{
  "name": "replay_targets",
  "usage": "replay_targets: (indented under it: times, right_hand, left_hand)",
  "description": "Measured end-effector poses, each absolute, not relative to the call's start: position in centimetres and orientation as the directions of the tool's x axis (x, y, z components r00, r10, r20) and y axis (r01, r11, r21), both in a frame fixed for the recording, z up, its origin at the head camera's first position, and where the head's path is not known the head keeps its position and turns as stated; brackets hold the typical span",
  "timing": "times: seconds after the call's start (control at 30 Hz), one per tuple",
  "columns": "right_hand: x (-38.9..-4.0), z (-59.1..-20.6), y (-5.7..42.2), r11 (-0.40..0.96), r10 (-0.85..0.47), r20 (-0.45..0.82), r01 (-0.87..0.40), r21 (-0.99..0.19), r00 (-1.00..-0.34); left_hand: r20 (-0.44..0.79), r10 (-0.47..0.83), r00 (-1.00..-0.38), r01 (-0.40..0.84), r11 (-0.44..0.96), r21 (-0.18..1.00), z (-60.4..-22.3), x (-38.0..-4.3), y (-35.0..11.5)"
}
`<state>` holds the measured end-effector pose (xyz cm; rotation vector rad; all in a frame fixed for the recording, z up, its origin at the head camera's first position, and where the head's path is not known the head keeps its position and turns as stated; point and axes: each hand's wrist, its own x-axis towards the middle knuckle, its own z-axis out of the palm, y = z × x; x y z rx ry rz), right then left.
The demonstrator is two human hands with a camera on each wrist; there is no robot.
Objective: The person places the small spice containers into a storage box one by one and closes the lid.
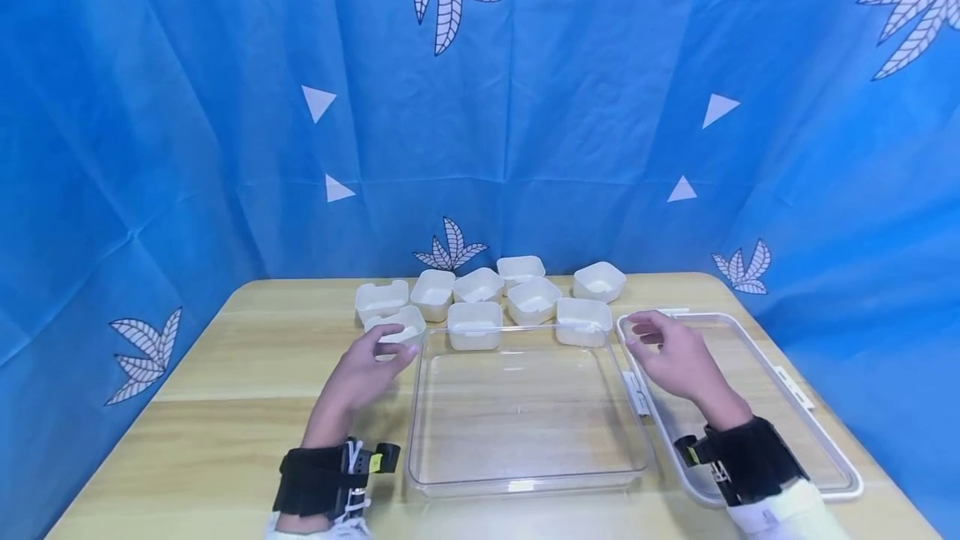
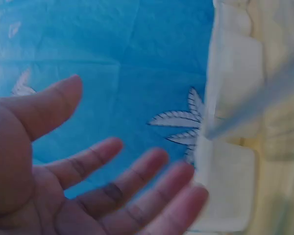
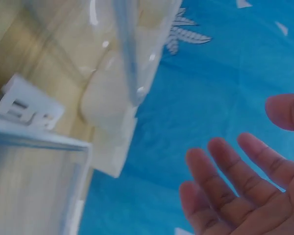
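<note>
The clear plastic box [image 1: 525,486] lies between the left hand [image 1: 369,369] and right hand [image 1: 675,358], longer side apparently running across; both hover empty, fingers loose, and I can't call either nearer.

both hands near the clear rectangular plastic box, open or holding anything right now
Left hand: open, holding nothing, beside the box.
Right hand: open, holding nothing, near the clear plastic lid with white rim.
</note>
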<state>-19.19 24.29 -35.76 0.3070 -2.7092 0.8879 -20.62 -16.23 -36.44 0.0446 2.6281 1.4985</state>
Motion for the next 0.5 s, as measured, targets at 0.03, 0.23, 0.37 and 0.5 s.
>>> replay_targets:
  times: [0.03, 0.23, 0.37, 0.5]
  right_hand:
    - [-19.5, -36.0, 24.5, 0.783, -0.110, 0.307, -0.273, -0.559, -0.945]
    - [-21.5, -37.1, 25.3, 0.755, -0.072, 0.208, -0.189, -0.628, -0.976]
    - [-23.3, -37.7, 25.5, 0.748, -0.070, 0.131, -0.139, -0.649, -0.989]
    - [-24.9, -38.0, 26.0, 0.749, -0.077, 0.078, -0.110, -0.653, -0.994]
  left_hand:
    - [-0.090, 0.092, -0.992, -0.035, 0.473, 0.880, -36.9, -20.7, -16.3]
    - [-0.147, 0.155, -0.977, -0.107, 0.241, 0.965, -39.2, -21.5, -17.0]
    - [-0.183, 0.182, -0.966, -0.158, 0.147, 0.976, -40.1, -21.9, -17.5]
    - [-0.180, 0.228, -0.957, -0.159, 0.110, 0.981, -40.8, -22.4, -17.4]
